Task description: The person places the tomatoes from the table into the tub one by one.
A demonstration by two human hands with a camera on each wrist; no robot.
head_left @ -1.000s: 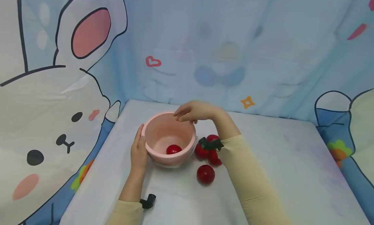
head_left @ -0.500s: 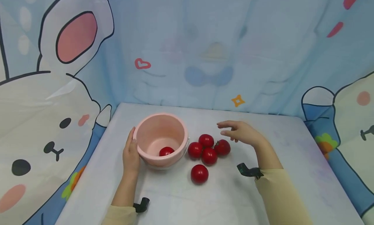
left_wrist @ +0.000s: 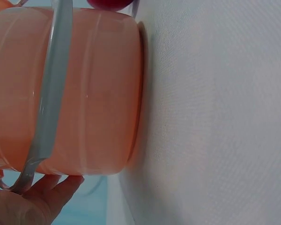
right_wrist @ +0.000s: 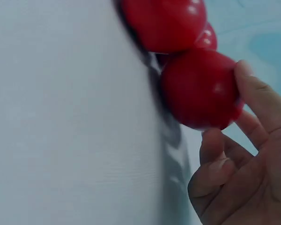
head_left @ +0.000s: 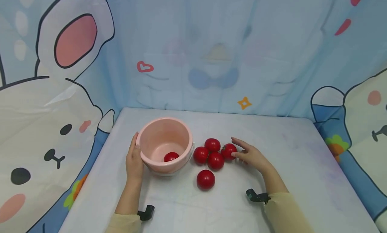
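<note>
A pink bucket (head_left: pixel 166 125) with a pale handle (left_wrist: pixel 56 89) stands on the table, one tomato (head_left: pixel 171 156) inside it. My left hand (head_left: pixel 134 164) holds the bucket's left side, fingers along its outer wall and thumb near the rim. To the right of the bucket, several red tomatoes (head_left: pixel 201 155) sit bunched together. My right hand (head_left: pixel 252 157) is at the rightmost tomato (head_left: pixel 228 152), which has a green stem. Its thumb touches this tomato, while the fingers, spread apart, reach round the far side and are partly hidden in the head view.
A lone tomato (head_left: pixel 206 180) lies nearer the front, apart from the bunch. The white-covered table (head_left: pixel 181 209) ends at a blue cartoon-printed curtain (head_left: pixel 205 51) behind. Small black cameras (head_left: pixel 257 196) are strapped to both wrists.
My right hand has moved from above the bucket's rim out to the right, then down to the stemmed tomato. The left hand stays at the bucket; the head view has shifted slightly.
</note>
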